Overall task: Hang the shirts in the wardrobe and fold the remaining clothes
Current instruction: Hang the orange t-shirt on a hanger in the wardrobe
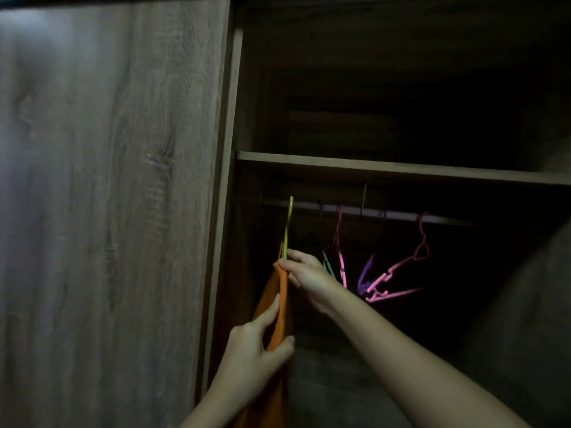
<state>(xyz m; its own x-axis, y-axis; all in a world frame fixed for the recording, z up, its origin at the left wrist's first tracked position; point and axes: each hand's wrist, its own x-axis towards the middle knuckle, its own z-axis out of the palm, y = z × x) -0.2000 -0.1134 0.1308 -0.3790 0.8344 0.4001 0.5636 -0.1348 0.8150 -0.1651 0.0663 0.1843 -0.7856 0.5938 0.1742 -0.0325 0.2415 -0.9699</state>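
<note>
Head view into an open wardrobe (230,125), its wood-grain door (108,180) seen at the left and a shelf (370,168) spanning the dim interior above a horizontal rail (395,215). An orange shirt (276,293) is shown draped on a yellow-green hanger (289,223) at the left end of the rail; the hook reaches rail height, but whether it is seated over the rail cannot be told in the dark. The hanger's neck is pinched by the right hand (304,268) just above the shirt's top edge, while lower down the fabric's edge is gripped by the left hand (253,347) — thumb on one side, fingers curled on the other. Bare hangers are seen farther right on the rail: a pink hanger (339,239), a green hanger (328,264), a purple hanger (366,271) and a second pink hanger (401,267) — the last one tilted.
</note>
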